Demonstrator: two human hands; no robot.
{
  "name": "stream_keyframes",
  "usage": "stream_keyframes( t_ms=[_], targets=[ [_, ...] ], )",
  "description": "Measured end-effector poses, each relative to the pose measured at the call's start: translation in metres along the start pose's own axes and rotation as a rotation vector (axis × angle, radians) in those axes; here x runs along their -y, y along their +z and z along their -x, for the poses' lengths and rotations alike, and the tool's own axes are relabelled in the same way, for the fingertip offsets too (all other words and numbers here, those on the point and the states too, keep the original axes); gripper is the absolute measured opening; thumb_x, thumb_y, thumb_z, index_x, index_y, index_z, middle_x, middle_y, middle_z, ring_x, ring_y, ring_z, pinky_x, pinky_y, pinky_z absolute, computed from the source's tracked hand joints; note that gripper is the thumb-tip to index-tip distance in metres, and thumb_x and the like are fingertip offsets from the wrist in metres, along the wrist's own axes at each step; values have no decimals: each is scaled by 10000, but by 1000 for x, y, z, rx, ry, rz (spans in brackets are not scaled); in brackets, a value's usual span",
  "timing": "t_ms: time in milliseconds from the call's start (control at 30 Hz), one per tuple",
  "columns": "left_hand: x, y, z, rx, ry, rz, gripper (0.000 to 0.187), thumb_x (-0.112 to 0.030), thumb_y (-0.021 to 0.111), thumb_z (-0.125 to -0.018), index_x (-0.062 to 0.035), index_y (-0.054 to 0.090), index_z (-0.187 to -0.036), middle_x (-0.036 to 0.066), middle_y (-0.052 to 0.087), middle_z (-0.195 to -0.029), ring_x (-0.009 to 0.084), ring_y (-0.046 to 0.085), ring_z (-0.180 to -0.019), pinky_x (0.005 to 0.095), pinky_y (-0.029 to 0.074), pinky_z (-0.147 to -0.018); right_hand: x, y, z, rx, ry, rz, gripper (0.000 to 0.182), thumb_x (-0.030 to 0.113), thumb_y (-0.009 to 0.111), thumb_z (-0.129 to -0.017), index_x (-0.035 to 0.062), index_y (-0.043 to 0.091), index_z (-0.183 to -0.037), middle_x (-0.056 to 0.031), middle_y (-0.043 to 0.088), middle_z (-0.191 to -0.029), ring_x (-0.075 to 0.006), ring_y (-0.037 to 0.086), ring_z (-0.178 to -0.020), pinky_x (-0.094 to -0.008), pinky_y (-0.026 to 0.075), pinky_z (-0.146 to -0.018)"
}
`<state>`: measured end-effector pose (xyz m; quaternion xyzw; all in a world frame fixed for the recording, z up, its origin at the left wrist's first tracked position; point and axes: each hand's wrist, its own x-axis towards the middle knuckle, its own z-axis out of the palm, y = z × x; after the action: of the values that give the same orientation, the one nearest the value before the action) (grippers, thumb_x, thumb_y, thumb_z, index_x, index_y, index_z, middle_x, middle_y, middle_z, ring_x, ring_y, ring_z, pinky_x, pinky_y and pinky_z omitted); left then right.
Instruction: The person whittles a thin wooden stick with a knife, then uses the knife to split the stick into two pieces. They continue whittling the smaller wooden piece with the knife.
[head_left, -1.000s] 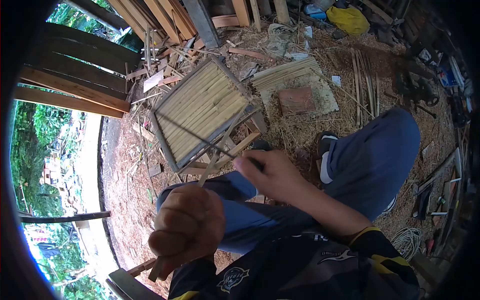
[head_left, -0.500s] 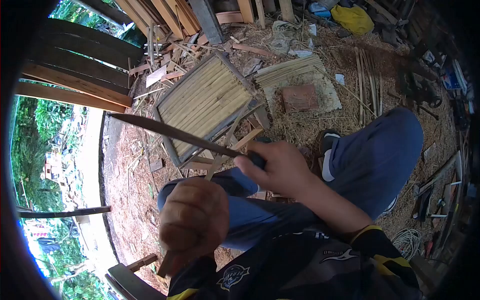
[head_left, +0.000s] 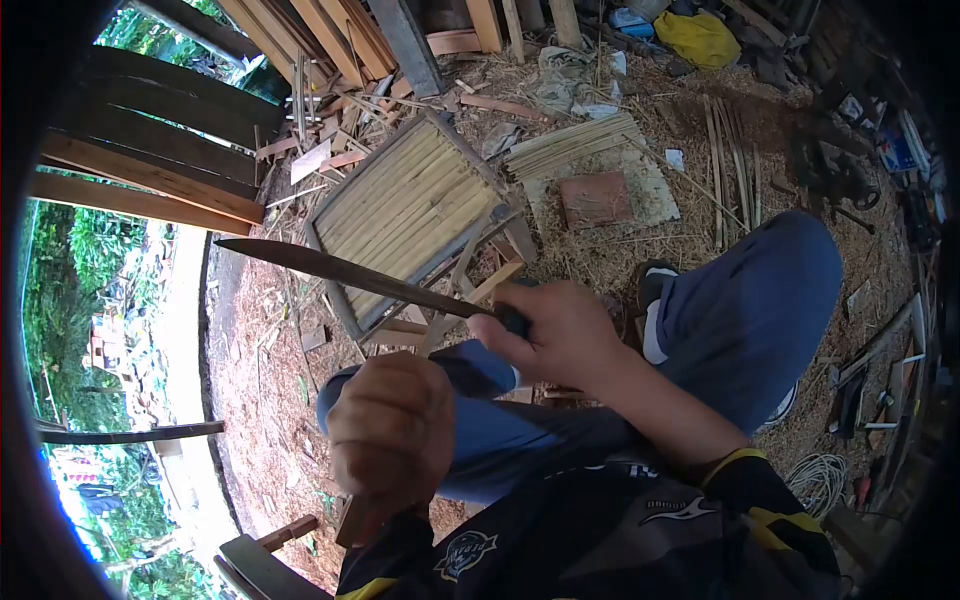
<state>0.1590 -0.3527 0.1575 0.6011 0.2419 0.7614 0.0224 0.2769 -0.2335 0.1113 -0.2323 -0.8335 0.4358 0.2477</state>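
Observation:
My right hand (head_left: 560, 330) is closed round the dark handle of a long machete (head_left: 350, 273), thumb resting near the base of the blade. The blade reaches up and left, its tip well beyond my left hand. My left hand (head_left: 392, 422) is a fist around a thin bamboo strip (head_left: 438, 328). The strip's upper part rises from the fist and crosses behind the blade close to the handle. Its lower end (head_left: 350, 518) sticks out beneath the fist near my sleeve.
A bamboo-slat stool or small table (head_left: 405, 205) stands ahead of my legs. Beyond my feet lie a bundle of thin strips (head_left: 575, 145) and a reddish board (head_left: 597, 198). Wood shavings cover the ground. Planks (head_left: 150, 190) lean at the left; a coiled cord (head_left: 815, 487) lies at the right.
My left fist has shifted slightly to the right with the strip. The machete blade's tip is a little lower, while my right hand stays nearly in place.

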Motion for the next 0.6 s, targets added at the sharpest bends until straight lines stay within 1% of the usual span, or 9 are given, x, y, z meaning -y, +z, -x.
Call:
stream_keyframes(
  t_ms=[67,133,200,267,300,367,400,500,600],
  targets=[
    [3,-5,-10,48,3,90,557,-574,515,-978,-114,463,-668,60,539,-697,249,543,-666,349,459,-525,10,-7,4,15,-49,22,424,484,684,-919,92,631,-766,-138,583,-570,-371,643,-562,-466,498,-521],
    [0,-9,-8,83,-24,29,573,-582,514,-984,-111,461,-663,60,532,-676,247,531,-628,346,447,-504,11,-8,5,8,-68,26,427,474,703,-912,87,618,-753,-137,581,-578,-369,635,-557,-454,489,-515],
    [-4,-4,-6,29,-42,-12,580,-587,527,-983,-110,461,-658,49,508,-637,229,501,-564,335,424,-474,4,-1,7,-13,-60,12,430,481,704,-909,90,618,-750,-136,588,-587,-366,634,-553,-453,492,-519],
    [-1,12,-12,-98,-30,-17,580,-587,553,-974,-113,462,-653,27,468,-579,196,453,-475,318,390,-433,8,-9,5,20,-35,75,407,490,668,-920,107,649,-783,-140,598,-576,-369,654,-567,-470,517,-533],
    [0,10,-16,-25,-49,5,584,-586,551,-981,-114,462,-648,11,435,-553,176,418,-441,309,365,-414,8,-11,3,34,-18,104,400,494,650,-925,115,664,-799,-142,604,-570,-370,664,-574,-479,529,-540],
    [-1,3,-22,113,-86,43,594,-584,545,-994,-115,463,-639,-21,370,-499,135,347,-373,292,316,-376,8,-9,7,27,-77,16,408,506,654,-920,116,666,-802,-143,611,-582,-367,669,-581,-479,531,-546],
    [2,4,-23,117,-44,70,598,-580,529,-1007,-115,462,-636,-32,350,-492,121,326,-362,281,291,-365,8,-7,9,28,-104,-30,413,512,655,-918,116,666,-803,-144,615,-587,-366,671,-585,-480,532,-549],
    [11,11,-25,124,43,128,616,-571,482,-1038,-114,459,-625,-53,306,-476,90,281,-338,256,226,-338,-5,-6,-3,40,155,109,420,524,658,-917,119,668,-804,-144,623,-605,-360,677,-603,-483,532,-556],
    [11,7,-19,147,10,151,625,-563,467,-1047,-112,450,-615,-57,300,-473,85,279,-338,251,198,-331,9,-11,11,54,-58,-13,435,523,652,-925,105,666,-805,-149,625,-609,-359,674,-594,-482,530,-551]
  ],
)
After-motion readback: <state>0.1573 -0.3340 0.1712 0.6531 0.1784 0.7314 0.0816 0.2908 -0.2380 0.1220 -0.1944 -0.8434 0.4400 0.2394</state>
